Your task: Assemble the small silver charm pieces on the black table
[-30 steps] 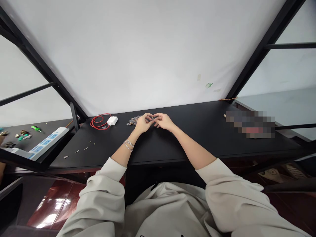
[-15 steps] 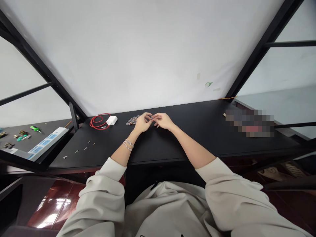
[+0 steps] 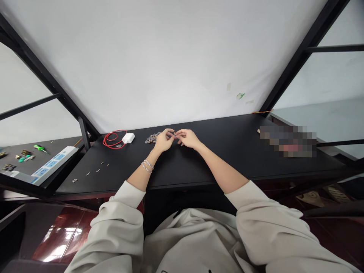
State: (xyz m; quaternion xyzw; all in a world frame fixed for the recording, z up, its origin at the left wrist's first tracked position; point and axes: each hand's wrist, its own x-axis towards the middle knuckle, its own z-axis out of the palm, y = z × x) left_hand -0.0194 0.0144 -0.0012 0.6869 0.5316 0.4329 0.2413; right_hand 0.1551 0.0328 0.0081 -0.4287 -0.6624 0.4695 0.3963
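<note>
The left hand (image 3: 163, 141) and right hand (image 3: 190, 138) meet above the black table (image 3: 227, 159), fingertips pinched narrowly on what seems a small clear piece (image 3: 174, 134), partly hidden by the fingers. A pile of clear beads (image 3: 152, 138) lies just beside the left hand, on its outer side. Farther left sit a white adapter (image 3: 128, 138) and coiled red cable (image 3: 105, 142). The tabletop stretches from the hands to its front edge.
</note>
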